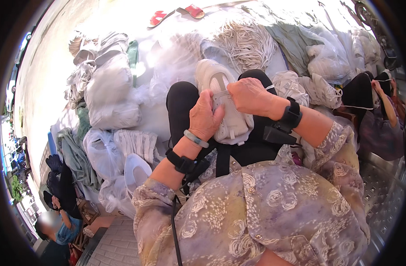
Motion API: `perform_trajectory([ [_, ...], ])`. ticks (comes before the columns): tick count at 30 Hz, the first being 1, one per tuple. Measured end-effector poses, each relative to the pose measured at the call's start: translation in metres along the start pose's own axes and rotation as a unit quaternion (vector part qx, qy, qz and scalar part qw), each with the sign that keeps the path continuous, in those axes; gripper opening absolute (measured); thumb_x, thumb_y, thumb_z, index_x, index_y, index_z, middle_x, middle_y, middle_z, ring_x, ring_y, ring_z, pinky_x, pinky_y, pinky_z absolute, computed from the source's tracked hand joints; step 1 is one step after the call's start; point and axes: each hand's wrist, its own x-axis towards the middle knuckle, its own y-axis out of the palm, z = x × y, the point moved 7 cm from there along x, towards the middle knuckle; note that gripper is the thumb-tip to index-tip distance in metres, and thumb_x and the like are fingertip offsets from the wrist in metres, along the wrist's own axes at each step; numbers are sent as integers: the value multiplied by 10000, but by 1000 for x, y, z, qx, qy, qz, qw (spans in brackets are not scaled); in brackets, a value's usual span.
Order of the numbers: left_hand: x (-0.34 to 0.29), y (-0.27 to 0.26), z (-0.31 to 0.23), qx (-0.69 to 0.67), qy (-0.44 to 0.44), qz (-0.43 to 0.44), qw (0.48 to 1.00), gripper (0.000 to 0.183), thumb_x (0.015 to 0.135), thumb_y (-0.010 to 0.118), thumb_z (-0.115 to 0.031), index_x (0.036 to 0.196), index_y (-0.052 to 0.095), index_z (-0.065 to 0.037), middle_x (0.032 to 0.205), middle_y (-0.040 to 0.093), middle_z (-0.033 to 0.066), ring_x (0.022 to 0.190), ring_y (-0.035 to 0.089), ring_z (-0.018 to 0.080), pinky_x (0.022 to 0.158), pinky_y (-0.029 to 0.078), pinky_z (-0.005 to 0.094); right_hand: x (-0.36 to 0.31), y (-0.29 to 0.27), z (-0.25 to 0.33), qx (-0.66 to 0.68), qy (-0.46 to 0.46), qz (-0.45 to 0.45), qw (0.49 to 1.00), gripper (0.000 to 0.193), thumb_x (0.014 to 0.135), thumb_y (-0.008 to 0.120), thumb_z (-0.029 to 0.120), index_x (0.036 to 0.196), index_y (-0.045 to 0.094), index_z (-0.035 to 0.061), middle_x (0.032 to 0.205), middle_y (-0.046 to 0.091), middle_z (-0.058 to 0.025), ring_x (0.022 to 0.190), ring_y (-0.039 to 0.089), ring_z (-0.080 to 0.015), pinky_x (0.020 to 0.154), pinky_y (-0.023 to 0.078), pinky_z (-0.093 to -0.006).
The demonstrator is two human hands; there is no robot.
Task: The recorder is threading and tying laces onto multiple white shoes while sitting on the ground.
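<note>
A pale beige-white sneaker (231, 113) rests on my lap between my knees, its toe pointing away from me. My left hand (206, 116) grips its left side, with the thumb and fingers near the eyelets and tongue. Over the right side of the lacing area is my right hand (251, 95), its fingers closed in a pinch. A short white strand (270, 87) that looks like a shoelace shows at the far side of that fist. What lies between the fingertips is hidden.
Ahead lies a heap of white shoelaces (247, 44). More pale sneakers (316, 91) sit to the right, and stuffed clear plastic bags (112, 95) to the left. A white insole-like piece (137, 173) lies near my left elbow. Red sandals (194, 11) are at the back. People sit at both sides.
</note>
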Motion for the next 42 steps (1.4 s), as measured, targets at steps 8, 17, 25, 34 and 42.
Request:
perform_trajectory([
  [8,-2,4,8,-4,23,-10,1000,365,746,626,-180,1019,429,-39,663,449,64,564,485,203,552,433,316,4,11,1,-40,33,61,997,175,644,554,104,757,619,-11,737,623,-201,750,623,-353,672,486,-408],
  [17,-7,2,8,1,45,-19,999,394,749,625,-181,1047,415,-32,677,454,62,555,480,192,537,427,313,8,26,-12,108,-20,-10,994,106,711,505,107,723,558,17,728,610,-182,761,590,-354,679,430,-439],
  [25,15,-7,11,20,-85,-3,996,262,669,619,-162,884,526,-43,596,544,83,577,573,246,573,462,331,2,10,11,-35,-67,-35,997,80,705,520,61,769,567,49,777,621,-157,752,607,-321,649,437,-427],
  [34,30,-1,23,43,-118,25,992,211,641,663,-167,750,535,-40,620,535,32,561,499,127,560,437,266,5,8,1,21,34,17,999,196,699,540,49,889,552,6,821,616,-209,838,603,-362,711,467,-437],
  [42,22,2,19,43,-65,18,997,239,672,655,-160,819,510,-41,609,520,45,544,511,153,551,441,285,11,16,2,68,45,-40,996,148,661,494,18,808,504,3,722,584,-214,761,575,-390,664,422,-469],
])
